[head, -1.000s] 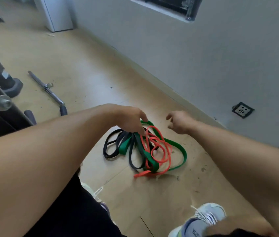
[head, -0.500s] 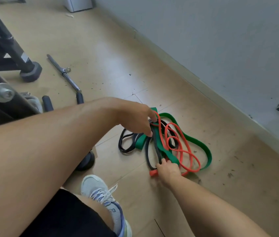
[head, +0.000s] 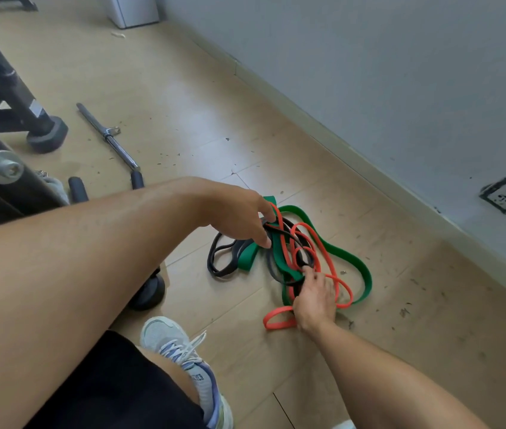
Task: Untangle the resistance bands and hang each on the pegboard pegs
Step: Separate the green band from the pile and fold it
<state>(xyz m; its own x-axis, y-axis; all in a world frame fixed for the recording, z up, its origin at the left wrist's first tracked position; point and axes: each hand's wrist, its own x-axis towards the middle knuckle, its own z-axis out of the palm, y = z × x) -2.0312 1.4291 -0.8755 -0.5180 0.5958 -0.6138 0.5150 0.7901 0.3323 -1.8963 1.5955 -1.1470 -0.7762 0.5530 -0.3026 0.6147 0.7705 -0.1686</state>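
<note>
Hands have closed on the bands [head: 289, 252], tangled on the floor [head: 400, 320]: left hand [head: 239, 218] hooks strands at 11 o'clock, right hand [head: 315, 300] now pinches at 6. Untangling begins; no pegboard shows.

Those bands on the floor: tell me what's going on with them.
A person is crouched over a tangled pile of resistance bands, green, orange and black, lying on the wooden floor near the wall. The left hand reaches into the top of the pile, fingers at the black and orange loops. The right hand works at the near side of the knot. Nothing is separated yet, and no pegboard is in view.
</note>
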